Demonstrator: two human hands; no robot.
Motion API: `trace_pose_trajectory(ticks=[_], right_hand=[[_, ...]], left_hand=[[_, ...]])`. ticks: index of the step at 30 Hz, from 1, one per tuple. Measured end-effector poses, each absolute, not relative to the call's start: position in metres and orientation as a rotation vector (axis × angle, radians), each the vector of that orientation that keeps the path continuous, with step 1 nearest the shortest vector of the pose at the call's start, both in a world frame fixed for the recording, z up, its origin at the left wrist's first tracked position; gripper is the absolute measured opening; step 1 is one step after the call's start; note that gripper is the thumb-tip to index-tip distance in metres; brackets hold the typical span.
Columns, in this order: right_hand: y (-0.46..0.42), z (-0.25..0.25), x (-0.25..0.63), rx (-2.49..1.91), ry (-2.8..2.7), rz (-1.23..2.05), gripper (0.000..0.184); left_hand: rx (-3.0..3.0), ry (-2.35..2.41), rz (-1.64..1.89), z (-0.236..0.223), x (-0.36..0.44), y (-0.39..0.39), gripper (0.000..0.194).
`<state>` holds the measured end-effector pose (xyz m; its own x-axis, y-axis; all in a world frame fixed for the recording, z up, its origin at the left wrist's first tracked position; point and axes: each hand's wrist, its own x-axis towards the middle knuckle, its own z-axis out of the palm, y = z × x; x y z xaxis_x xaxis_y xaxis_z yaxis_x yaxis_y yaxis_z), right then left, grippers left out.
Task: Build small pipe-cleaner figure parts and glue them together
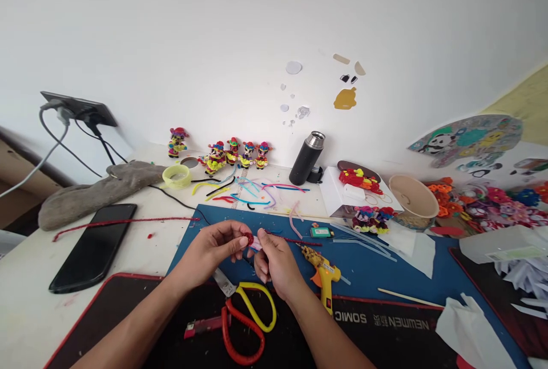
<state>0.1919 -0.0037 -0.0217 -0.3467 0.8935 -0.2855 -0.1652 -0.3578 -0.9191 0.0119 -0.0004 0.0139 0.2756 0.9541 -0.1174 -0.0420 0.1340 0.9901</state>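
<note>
My left hand (220, 246) pinches a dark red pipe cleaner (249, 238), which is curled into a small loop at the fingertips. Thumb and fingers of my right hand (276, 260) close on a small whitish-pink piece (256, 244) right beside that loop; its exact kind is too small to make out. A dark red fuzzy strand (306, 242) runs out to the right, behind my right hand. Below my hands lie scissors (240, 300) with one red and one yellow handle. A yellow glue gun (327, 280) rests just right of my right hand.
Small pipe-cleaner figures (233, 152) stand along the wall. Loose coloured stems (257, 189) lie before them. A black bottle (306, 160), a white box (338, 195) and a bowl (413, 200) are at the back right. A phone (94, 249) lies left; a red lighter-like object (203, 326) is near the scissors.
</note>
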Motion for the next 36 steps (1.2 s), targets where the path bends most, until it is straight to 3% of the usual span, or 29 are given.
trace_pose_trajectory(ticks=[15, 20, 27, 36], right_hand=[[-0.010, -0.014, 0.192, -1.061, -1.255, 1.824, 0.068], [-0.007, -0.018, 0.192, -1.019, -1.054, 1.866, 0.068], [-0.008, -0.014, 0.191, -0.976, -1.057, 1.875, 0.070], [-0.009, -0.015, 0.190, -0.964, -1.064, 1.887, 0.072]], left_hand=[[1.229, 1.082, 1.043, 0.006, 0.006, 0.003, 0.043], [1.764, 1.176, 1.111, 0.004, 0.007, -0.005, 0.060], [2.096, 1.270, 1.130, -0.007, 0.009, -0.007, 0.040], [2.214, 1.192, 1.169, -0.005, 0.008, -0.006, 0.040]])
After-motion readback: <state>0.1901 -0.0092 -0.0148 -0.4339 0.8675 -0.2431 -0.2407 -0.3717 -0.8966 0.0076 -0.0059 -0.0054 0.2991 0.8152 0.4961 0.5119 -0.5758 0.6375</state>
